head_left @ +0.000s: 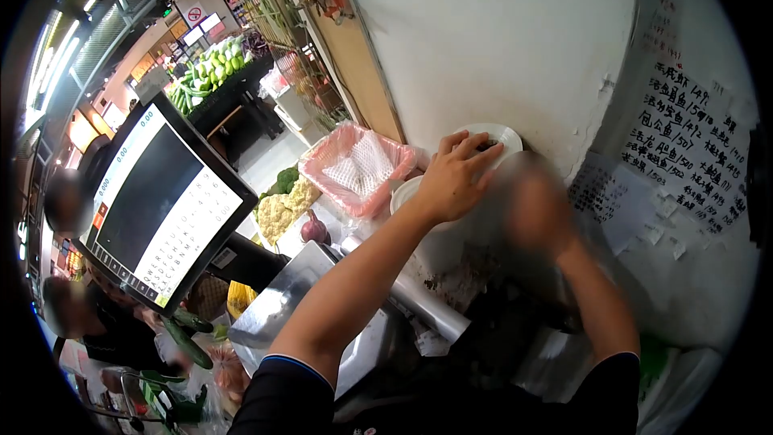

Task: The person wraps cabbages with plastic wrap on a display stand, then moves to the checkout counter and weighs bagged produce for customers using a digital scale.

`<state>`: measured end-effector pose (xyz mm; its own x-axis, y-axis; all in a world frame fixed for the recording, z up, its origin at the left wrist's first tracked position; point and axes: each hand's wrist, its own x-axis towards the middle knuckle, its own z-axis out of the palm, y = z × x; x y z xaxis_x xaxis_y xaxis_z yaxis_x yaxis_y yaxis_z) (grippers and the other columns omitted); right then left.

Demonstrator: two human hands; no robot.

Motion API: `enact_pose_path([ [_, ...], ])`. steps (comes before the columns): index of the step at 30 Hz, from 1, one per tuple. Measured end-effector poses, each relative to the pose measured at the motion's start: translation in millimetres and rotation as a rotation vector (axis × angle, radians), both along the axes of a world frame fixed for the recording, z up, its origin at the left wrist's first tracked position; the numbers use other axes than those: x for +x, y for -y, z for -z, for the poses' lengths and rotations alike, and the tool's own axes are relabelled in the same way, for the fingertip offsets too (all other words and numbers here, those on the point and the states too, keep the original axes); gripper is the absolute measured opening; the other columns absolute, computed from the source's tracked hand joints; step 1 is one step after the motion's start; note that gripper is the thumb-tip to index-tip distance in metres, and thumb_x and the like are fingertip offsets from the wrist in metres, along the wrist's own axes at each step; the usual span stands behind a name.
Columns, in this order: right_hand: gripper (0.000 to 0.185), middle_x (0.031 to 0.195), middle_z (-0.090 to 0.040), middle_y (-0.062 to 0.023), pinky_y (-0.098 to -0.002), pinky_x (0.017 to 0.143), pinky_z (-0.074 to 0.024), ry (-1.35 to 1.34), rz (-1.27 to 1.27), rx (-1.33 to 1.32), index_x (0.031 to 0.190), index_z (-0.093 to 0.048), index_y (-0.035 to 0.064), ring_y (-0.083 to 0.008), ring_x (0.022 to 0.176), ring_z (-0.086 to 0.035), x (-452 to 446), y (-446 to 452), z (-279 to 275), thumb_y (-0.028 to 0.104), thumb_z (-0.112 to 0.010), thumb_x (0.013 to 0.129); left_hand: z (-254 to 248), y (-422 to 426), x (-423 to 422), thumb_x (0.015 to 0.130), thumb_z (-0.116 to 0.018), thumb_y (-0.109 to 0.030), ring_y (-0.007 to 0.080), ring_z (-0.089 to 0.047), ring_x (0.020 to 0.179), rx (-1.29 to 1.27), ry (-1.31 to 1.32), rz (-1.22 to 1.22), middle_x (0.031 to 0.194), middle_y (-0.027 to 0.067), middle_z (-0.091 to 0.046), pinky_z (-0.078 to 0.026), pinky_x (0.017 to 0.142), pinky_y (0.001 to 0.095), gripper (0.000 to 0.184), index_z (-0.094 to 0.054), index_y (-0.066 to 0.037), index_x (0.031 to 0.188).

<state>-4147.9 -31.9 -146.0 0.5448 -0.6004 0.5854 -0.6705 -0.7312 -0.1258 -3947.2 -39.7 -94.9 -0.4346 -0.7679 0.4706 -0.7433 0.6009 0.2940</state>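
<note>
My left hand (459, 177) reaches to a white round thing with a dark middle (505, 135) beside the wall. Its fingers are apart and slightly bent over the rim. Below that hand is a white round tub or roll (404, 193), mostly covered by my wrist. My right hand (538, 211) is raised just right of the left one, near the wall. It is blurred, so its fingers and anything in them cannot be made out.
A scale screen (165, 201) stands left, above a metal weighing plate (282, 294). Nearby are a pink-lined basket (354, 165), a cauliflower (286, 209), a purple onion (315, 228) and cucumbers (189, 342). Handwritten sheets (684, 141) hang right. Two people (105, 322) stand at far left.
</note>
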Motion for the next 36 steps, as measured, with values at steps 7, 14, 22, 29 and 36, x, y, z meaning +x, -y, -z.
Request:
enact_pose_path([
  [7, 0.019, 0.081, -0.056, -0.0197, -0.0455, 0.071, -0.0431, 0.097, -0.032, 0.352, 0.088, -0.060, -0.0005, -0.0343, 0.077, -0.055, 17.2, -55.1, 32.7, 0.013, -0.054, 0.077, 8.3, 1.9, -3.3, 0.081, -0.058, -0.013, 0.0394, -0.030, 0.125, -0.050, -0.034, 0.023, 0.133, 0.0108, -0.041, -0.033, 0.101, 0.0471, 0.048, -0.048, -0.019, 0.127],
  [14, 0.022, 0.075, -0.064, -0.0090, -0.0385, 0.065, -0.0507, -0.162, 0.141, 1.287, 0.081, -0.064, 0.0115, -0.0227, 0.070, -0.063, -63.6, -219.5, 144.2, 0.027, -0.051, 0.088, 15.0, -0.3, -0.5, 0.073, -0.062, -0.013, 0.0410, -0.025, 0.130, -0.126, 0.008, -0.103, 0.135, 0.0170, -0.036, -0.020, 0.103, 0.0605, 0.060, -0.045, -0.020, 0.130],
  [22, 0.016, 0.069, -0.056, -0.0049, -0.0291, 0.047, -0.0449, 1.341, -0.014, 1.438, 0.092, -0.054, 0.0025, -0.0146, 0.058, -0.056, -1.8, -206.1, -37.2, 0.019, -0.052, 0.090, 15.4, -214.8, 2.1, 0.070, -0.071, -0.046, 0.0362, -0.047, 0.104, 0.311, -0.459, 0.349, 0.111, 0.0197, -0.047, -0.039, 0.089, 0.0416, 0.072, -0.043, 0.000, 0.118],
  [29, 0.013, 0.085, -0.056, -0.0066, -0.0326, 0.065, -0.0499, 1.260, -0.391, 1.599, 0.101, -0.047, 0.0044, -0.0161, 0.073, -0.058, 190.3, -218.2, -43.3, 0.015, -0.047, 0.094, 45.2, -332.8, 108.0, 0.081, -0.065, -0.008, 0.0154, -0.062, 0.084, 0.610, -1.214, -0.495, 0.094, 0.0117, -0.064, -0.048, 0.079, 0.0279, 0.061, -0.035, -0.006, 0.134],
  [36, 0.022, 0.080, -0.059, -0.0082, -0.0270, 0.062, -0.0494, 0.561, -0.799, 1.374, 0.096, -0.051, 0.0023, -0.0155, 0.069, -0.059, 303.5, -306.0, -30.9, 0.017, -0.063, 0.085, 55.1, -451.6, 230.3, 0.073, -0.071, -0.009, 0.0092, -0.053, 0.055, 0.275, -1.588, -1.005, 0.062, 0.0026, -0.059, -0.043, 0.052, 0.0234, 0.016, -0.058, -0.001, 0.067],
])
